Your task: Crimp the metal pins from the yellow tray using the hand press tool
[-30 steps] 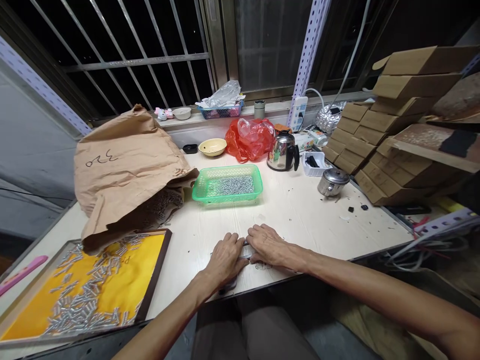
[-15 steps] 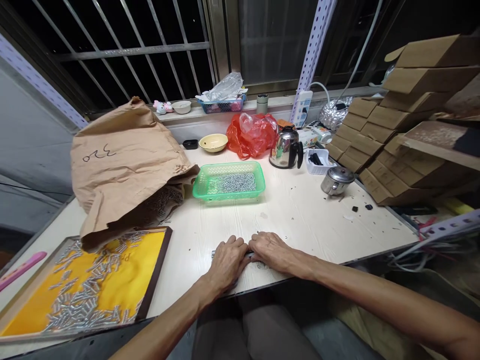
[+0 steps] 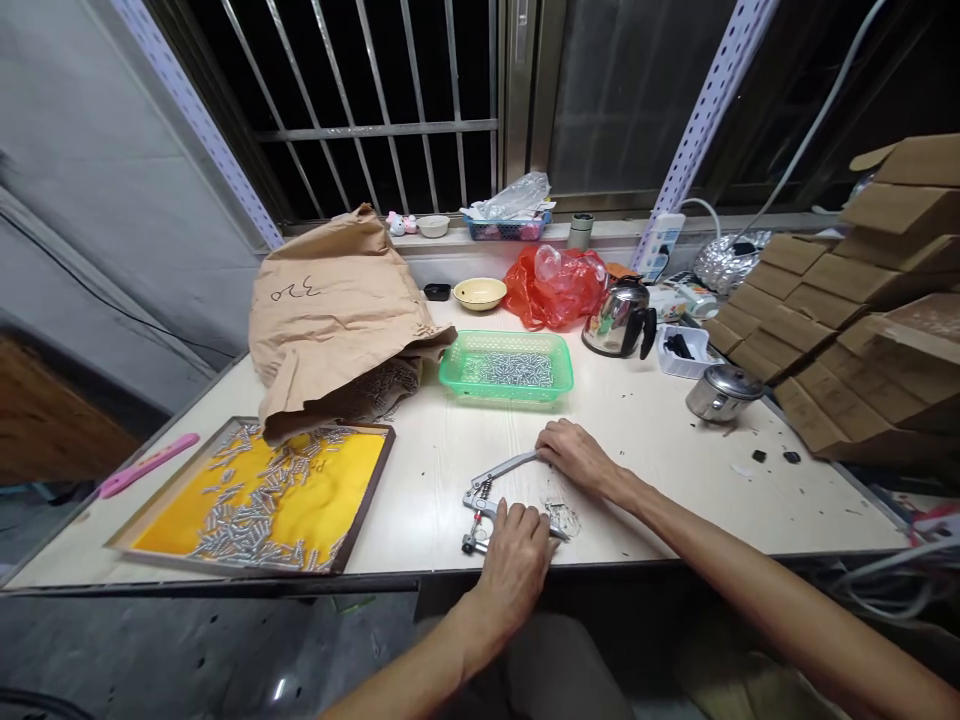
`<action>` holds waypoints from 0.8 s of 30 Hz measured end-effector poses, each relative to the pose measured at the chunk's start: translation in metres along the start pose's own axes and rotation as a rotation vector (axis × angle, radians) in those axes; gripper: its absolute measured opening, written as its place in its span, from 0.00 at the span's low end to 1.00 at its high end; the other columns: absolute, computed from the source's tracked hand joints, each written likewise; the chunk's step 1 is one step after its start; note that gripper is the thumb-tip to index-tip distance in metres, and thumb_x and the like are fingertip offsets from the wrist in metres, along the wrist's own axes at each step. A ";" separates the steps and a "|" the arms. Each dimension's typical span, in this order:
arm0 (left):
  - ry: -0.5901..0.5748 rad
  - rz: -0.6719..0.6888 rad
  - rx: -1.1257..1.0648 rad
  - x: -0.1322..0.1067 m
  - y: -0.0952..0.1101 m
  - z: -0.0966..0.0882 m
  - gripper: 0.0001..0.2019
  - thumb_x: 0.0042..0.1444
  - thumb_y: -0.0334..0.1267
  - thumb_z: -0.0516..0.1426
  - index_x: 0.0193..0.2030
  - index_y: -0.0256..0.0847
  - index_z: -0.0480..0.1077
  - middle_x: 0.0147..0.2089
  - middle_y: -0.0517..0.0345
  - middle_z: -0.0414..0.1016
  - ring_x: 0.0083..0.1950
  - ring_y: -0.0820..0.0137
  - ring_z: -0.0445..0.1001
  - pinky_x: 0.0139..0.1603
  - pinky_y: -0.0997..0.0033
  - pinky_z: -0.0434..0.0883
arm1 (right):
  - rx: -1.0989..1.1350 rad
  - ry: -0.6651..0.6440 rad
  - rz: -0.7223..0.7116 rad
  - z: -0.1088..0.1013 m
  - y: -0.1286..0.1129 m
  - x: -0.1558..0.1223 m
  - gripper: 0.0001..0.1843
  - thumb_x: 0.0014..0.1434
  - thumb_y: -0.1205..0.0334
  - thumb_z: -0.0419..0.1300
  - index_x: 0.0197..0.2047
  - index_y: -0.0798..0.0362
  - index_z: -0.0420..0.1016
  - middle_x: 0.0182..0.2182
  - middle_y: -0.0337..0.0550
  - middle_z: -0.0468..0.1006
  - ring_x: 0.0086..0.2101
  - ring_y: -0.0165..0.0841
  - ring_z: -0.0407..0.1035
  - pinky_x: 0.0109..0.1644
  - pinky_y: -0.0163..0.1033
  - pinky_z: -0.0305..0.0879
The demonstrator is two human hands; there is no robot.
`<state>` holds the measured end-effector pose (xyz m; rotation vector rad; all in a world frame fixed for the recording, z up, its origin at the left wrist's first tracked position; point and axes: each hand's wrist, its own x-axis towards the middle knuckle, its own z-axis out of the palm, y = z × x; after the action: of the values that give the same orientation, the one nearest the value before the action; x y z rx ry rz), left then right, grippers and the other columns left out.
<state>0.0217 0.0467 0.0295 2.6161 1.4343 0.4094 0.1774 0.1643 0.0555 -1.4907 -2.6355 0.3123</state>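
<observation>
A metal plier-like hand tool [image 3: 486, 488] lies near the front edge of the pale table [image 3: 645, 430], its two handles spread apart. My right hand [image 3: 574, 452] is closed over the end of the upper handle. My left hand [image 3: 514, 555] rests over the lower handle, fingers curled on it. A green basket [image 3: 506, 367] of small metal pins stands beyond the tool. A yellow-lined tray [image 3: 266, 495] strewn with the same pins lies at the left.
A brown paper sack [image 3: 337, 310] spills pins beside the tray. A kettle [image 3: 619, 318], a steel pot [image 3: 721, 392], a yellow bowl [image 3: 480, 292] and a red bag [image 3: 555, 285] stand further back. Cardboard boxes [image 3: 847, 300] pile at the right. A pink strip [image 3: 146, 465] lies at the far left.
My hands were together over the tool; they have drawn apart and the handles have opened. The view has swung to the left.
</observation>
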 end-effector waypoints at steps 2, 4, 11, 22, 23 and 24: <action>0.006 -0.006 -0.026 0.000 0.002 0.000 0.11 0.59 0.34 0.51 0.48 0.36 0.66 0.44 0.49 0.71 0.47 0.59 0.68 0.57 0.45 0.62 | -0.028 0.002 0.011 -0.005 -0.007 0.008 0.10 0.62 0.66 0.51 0.35 0.55 0.73 0.36 0.47 0.73 0.39 0.37 0.64 0.43 0.40 0.57; 0.029 0.001 -0.067 -0.005 0.004 -0.003 0.14 0.58 0.34 0.52 0.51 0.35 0.64 0.48 0.46 0.70 0.51 0.57 0.67 0.58 0.46 0.62 | -0.043 -0.005 -0.015 -0.008 -0.023 0.010 0.10 0.61 0.67 0.51 0.36 0.55 0.74 0.36 0.47 0.73 0.39 0.37 0.64 0.42 0.40 0.56; 0.093 -0.022 -0.217 -0.072 -0.004 -0.041 0.08 0.60 0.33 0.50 0.41 0.42 0.70 0.42 0.54 0.73 0.46 0.66 0.69 0.47 0.66 0.70 | -0.044 -0.119 -0.621 0.008 -0.102 -0.010 0.06 0.59 0.67 0.53 0.35 0.52 0.72 0.37 0.44 0.70 0.42 0.38 0.60 0.43 0.41 0.56; 0.173 -0.819 0.195 -0.157 -0.180 -0.120 0.14 0.60 0.36 0.47 0.38 0.37 0.73 0.37 0.51 0.73 0.43 0.62 0.69 0.47 0.64 0.65 | 0.451 0.125 -0.555 0.024 -0.111 -0.009 0.10 0.63 0.70 0.45 0.39 0.53 0.66 0.34 0.43 0.69 0.33 0.31 0.65 0.36 0.36 0.63; 0.168 -0.840 0.210 -0.158 -0.190 -0.121 0.14 0.60 0.35 0.47 0.38 0.37 0.73 0.37 0.50 0.73 0.44 0.63 0.69 0.48 0.64 0.65 | 0.531 0.233 -0.513 0.020 -0.110 -0.008 0.10 0.65 0.68 0.44 0.40 0.52 0.66 0.35 0.44 0.70 0.33 0.31 0.66 0.36 0.36 0.64; 0.162 -0.858 0.228 -0.158 -0.198 -0.123 0.14 0.60 0.35 0.47 0.39 0.36 0.73 0.38 0.50 0.73 0.44 0.63 0.69 0.48 0.65 0.64 | 0.582 0.352 -0.482 0.015 -0.108 -0.006 0.09 0.65 0.66 0.45 0.42 0.52 0.66 0.35 0.44 0.70 0.35 0.31 0.67 0.37 0.36 0.65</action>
<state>-0.2548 0.0188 0.0717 1.8422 2.5656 0.3518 0.0876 0.1032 0.0652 -0.6422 -2.2433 0.6284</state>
